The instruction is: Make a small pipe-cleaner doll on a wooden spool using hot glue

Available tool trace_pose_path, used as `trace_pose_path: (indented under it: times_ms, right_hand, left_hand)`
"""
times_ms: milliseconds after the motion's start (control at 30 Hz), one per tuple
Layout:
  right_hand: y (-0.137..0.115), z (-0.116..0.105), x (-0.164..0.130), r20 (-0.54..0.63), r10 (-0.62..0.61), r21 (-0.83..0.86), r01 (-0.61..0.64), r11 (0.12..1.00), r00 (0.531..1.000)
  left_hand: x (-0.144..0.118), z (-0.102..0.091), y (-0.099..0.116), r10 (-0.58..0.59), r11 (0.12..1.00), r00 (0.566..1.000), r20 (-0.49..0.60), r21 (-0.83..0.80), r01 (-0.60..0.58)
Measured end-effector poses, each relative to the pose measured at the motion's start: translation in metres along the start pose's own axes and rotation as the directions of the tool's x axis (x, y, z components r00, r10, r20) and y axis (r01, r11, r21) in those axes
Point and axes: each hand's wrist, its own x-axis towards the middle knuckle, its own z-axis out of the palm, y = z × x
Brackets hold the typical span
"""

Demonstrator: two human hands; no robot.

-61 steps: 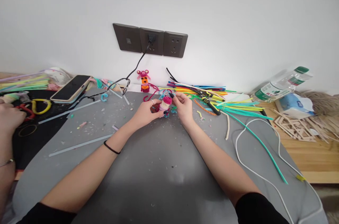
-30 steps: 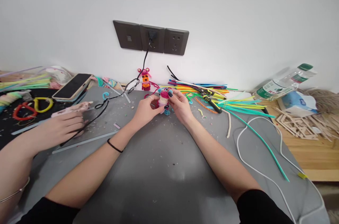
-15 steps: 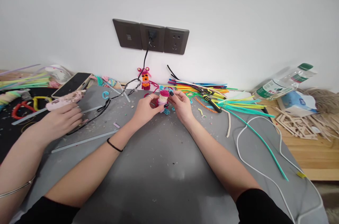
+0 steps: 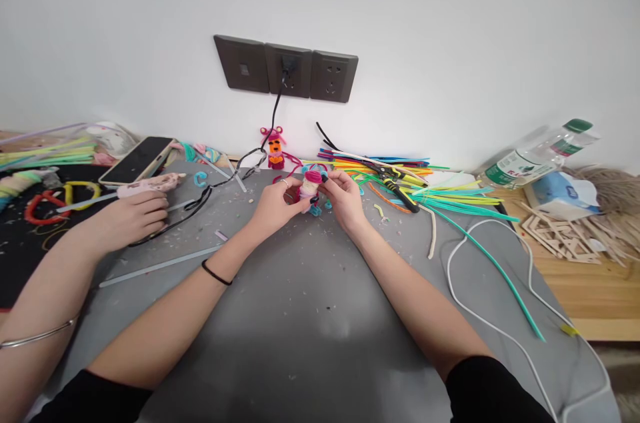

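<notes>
Both my hands meet at the far middle of the grey mat. My left hand and my right hand pinch a small pipe-cleaner figure, pink on top with a pale body and blue bits below. A finished pink and orange pipe-cleaner figure stands against the wall just behind. A heap of coloured pipe cleaners lies to the right of my right hand, with yellow-handled pliers on it.
Another person's hand at the left holds a pink glue gun with a black cord to the wall socket. A phone, a white cable, a bottle, and wooden sticks lie around.
The other person's hand came in from the left, took up the pink glue gun and moved it towards the mat's far left. My hands stayed on the small figure, turning it slightly.
</notes>
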Motion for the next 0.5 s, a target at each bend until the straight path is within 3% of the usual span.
trace_pose_path:
  times_ms: [500]
  right_hand:
    - [-0.0062,0.0043,-0.0035,0.034,0.015,-0.002,-0.015,1.000,0.999]
  left_hand:
    - [-0.0006,0.0006,0.0001,-0.011,1.000,0.999,-0.033,0.025,0.011]
